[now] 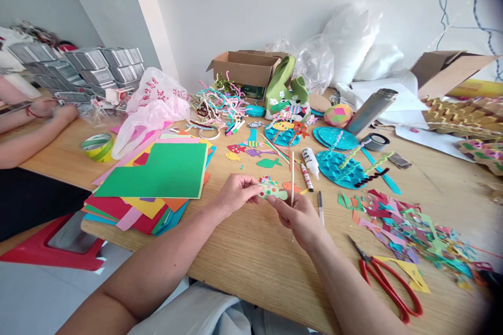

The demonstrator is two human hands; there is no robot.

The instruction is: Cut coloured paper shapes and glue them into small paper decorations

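Between both hands is a small pale green paper cutout (271, 192) with coloured dots. My left hand (238, 192) pinches its left end with thumb and fingertips. My right hand (301, 217) is closed, with the thumb on the cutout's right side and a thin pale stick (293, 172) standing upright in the same grip. Just beyond lie an orange paper fish (291, 187), a green paper fish (269, 163) and several other fish cutouts. To the right are a marker (306, 178), a white glue bottle (310, 162) and a pen (321, 208).
Red-handled scissors (387, 282) lie at the front right near a heap of paper scraps (420, 230). Coloured paper sheets (157, 170) are stacked on the left. Blue paper discs (341, 169) and a steel flask (371, 111) occupy the back right. Another person's hands (53, 110) work at far left.
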